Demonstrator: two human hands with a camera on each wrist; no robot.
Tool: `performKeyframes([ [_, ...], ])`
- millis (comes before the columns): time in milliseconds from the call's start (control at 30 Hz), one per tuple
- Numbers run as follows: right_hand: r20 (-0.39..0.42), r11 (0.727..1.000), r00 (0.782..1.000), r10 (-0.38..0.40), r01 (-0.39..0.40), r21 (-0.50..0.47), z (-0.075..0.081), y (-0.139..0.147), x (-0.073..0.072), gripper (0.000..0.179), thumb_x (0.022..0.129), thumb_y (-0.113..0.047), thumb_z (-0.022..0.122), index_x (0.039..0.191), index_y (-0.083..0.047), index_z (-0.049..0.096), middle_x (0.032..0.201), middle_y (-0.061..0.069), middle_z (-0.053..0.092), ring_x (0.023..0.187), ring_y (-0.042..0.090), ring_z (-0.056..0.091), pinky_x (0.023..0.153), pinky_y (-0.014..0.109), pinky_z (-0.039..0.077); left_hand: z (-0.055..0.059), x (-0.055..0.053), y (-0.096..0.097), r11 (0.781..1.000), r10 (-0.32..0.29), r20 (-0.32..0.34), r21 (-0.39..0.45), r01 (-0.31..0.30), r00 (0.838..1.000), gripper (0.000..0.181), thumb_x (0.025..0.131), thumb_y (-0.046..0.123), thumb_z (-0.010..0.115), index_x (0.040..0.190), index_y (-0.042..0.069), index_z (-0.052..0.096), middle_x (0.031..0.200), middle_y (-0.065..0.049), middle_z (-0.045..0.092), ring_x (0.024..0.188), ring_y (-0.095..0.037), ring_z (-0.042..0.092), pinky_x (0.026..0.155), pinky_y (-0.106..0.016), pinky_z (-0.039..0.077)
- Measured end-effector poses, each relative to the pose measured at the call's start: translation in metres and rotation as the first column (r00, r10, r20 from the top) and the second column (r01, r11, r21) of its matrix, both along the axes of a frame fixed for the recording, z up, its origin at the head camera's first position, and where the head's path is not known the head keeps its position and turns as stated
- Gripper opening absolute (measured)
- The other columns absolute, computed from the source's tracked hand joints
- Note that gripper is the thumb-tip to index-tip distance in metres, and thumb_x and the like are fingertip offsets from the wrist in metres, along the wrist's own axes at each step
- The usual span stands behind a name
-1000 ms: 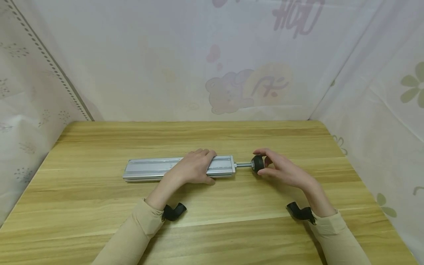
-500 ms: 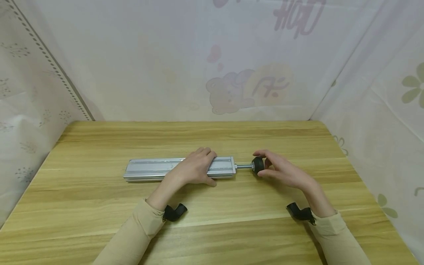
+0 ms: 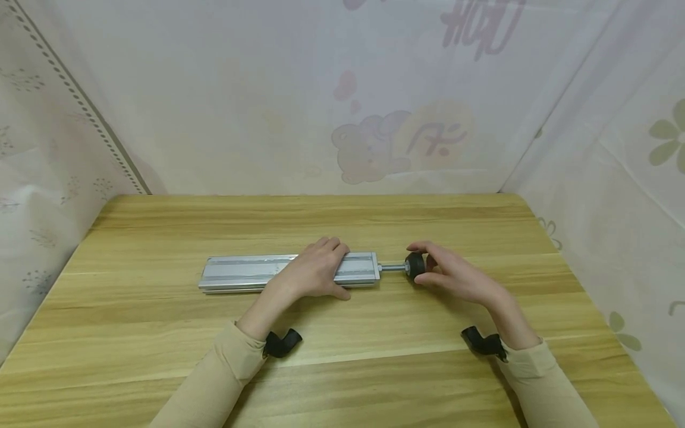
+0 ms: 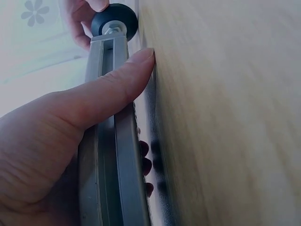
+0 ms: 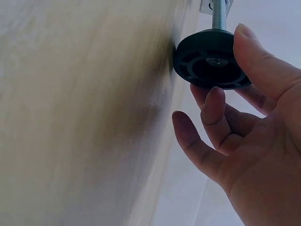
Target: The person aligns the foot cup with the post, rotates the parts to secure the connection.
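Observation:
A silver aluminium profile [image 3: 241, 270] lies lengthwise on the wooden table, with grooves along its sides. My left hand [image 3: 310, 270] grips it from above near its right end; in the left wrist view the thumb [image 4: 117, 82] lies along the near side, and fingertips show past the other edge. From the profile's right end a threaded rod [image 3: 393, 267] sticks out, carrying a black levelling foot [image 3: 414, 266]. My right hand [image 3: 457, 274] holds the foot by its rim between thumb and fingers. The right wrist view shows the foot's ribbed underside [image 5: 207, 70] and a screw head at its centre.
The wooden table [image 3: 342, 368] runs out on all sides of the profile. Pale printed cloth [image 3: 241, 119] hangs behind it and at both sides. Black curved pieces [image 3: 282, 343] are fixed at both wrists, close to the sleeve cuffs.

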State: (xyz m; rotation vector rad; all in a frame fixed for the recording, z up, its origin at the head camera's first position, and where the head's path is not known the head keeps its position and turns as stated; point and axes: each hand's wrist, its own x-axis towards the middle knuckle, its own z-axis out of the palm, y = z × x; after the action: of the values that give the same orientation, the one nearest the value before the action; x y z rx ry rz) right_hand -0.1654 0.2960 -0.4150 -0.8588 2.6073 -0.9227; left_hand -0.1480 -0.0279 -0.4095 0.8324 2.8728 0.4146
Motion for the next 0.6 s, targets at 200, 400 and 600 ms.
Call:
performKeyframes([
  [200,-0.011,1.000,1.000,-0.020,0.020,0.001,-0.0006,-0.0001,-0.0015,0.058,0.099,-0.023,0.068,0.150,-0.011,0.045,0.131,0.004,0.061,0.101,0.016,0.060,0.086,0.027,0.050,0.0000,0.0002,0.0020,1.000,0.013,-0.018,-0.005,-0.013,1.000,0.083,0.071,0.048,0.091,0.132,0.005,0.057,0.125,-0.010,0.062,0.114,-0.028,0.056,0.099,-0.047,0.050],
  [400,-0.039,1.000,0.999,-0.016,0.016,-0.006,0.0005,-0.0002,-0.0015,0.058,0.099,-0.025,0.068,0.150,-0.010,0.045,0.139,0.009,0.060,0.104,0.018,0.061,0.088,0.029,0.051,0.0011,-0.0007,0.0031,1.000,0.016,-0.030,-0.017,-0.017,0.999,0.081,0.073,0.049,0.090,0.132,0.005,0.056,0.125,-0.010,0.061,0.111,-0.027,0.055,0.096,-0.046,0.050],
  [600,-0.039,1.000,0.999,-0.020,0.021,0.013,-0.0009,-0.0012,-0.0014,0.059,0.099,-0.026,0.068,0.150,-0.010,0.045,0.142,0.009,0.060,0.109,0.019,0.063,0.092,0.035,0.053,0.0015,0.0016,0.0027,1.000,0.023,-0.019,-0.014,-0.023,1.000,0.080,0.074,0.048,0.089,0.133,0.005,0.056,0.125,-0.011,0.060,0.111,-0.028,0.054,0.097,-0.047,0.049],
])
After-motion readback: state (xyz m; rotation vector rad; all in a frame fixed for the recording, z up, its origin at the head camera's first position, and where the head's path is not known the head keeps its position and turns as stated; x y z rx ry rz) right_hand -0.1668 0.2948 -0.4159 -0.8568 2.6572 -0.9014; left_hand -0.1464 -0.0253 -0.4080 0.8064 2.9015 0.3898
